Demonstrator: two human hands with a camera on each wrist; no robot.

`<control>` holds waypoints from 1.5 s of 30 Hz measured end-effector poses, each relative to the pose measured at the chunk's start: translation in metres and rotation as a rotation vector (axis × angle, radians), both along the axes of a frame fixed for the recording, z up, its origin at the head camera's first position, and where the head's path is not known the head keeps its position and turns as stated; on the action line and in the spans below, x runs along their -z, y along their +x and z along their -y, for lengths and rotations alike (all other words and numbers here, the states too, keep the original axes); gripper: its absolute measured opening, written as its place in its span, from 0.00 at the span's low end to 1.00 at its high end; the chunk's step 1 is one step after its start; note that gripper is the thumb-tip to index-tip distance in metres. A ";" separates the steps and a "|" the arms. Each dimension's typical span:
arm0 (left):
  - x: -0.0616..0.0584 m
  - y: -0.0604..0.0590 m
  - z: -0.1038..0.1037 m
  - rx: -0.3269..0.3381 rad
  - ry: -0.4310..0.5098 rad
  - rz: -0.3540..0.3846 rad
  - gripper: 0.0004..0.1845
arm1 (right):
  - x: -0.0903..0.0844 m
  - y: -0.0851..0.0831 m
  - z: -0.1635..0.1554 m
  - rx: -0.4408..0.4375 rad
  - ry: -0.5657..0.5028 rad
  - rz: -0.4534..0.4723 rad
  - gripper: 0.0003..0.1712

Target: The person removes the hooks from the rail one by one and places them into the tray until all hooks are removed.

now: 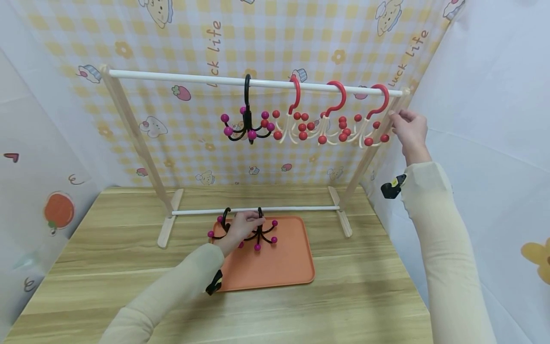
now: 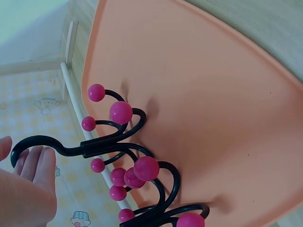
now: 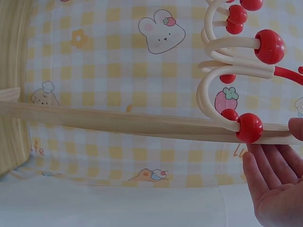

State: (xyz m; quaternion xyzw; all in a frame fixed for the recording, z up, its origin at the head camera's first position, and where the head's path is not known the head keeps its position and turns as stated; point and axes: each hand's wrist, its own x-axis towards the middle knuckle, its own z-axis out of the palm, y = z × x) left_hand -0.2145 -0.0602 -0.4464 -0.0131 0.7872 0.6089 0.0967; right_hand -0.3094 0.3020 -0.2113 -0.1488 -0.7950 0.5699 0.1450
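On the right half of the orange tray's far end, a black multi-arm hook hanger (image 1: 259, 229) with magenta balls stands with its hook up. My left hand (image 1: 241, 228) holds it by the hook, fingers behind the curve in the left wrist view. A second black hanger (image 1: 225, 220) with magenta balls sits just left of it, partly hidden by this hand. High on the right, my right hand (image 1: 410, 129) grips the wooden upright (image 1: 360, 174) of a rack just below its top. Beside those fingers hangs a cream hanger (image 3: 213, 94) with red hook and balls.
The rack's white top rod (image 1: 172, 76) carries one black hanger (image 1: 247, 119) and three red-and-cream ones, the middle one (image 1: 339, 98) among them. A lower white rod (image 1: 202, 211) runs behind the orange tray (image 1: 275, 267). A patterned cloth (image 1: 189, 129) hangs behind.
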 end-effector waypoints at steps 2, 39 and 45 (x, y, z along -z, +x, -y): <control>-0.002 0.001 0.001 0.002 -0.031 -0.012 0.15 | 0.000 -0.001 0.000 -0.001 -0.002 0.001 0.35; -0.113 -0.023 0.081 0.005 -0.047 -0.179 0.23 | 0.001 -0.002 -0.001 -0.002 -0.014 0.007 0.36; -0.138 -0.024 0.099 -0.042 -0.094 -0.241 0.24 | 0.001 -0.001 -0.001 -0.001 -0.014 0.006 0.36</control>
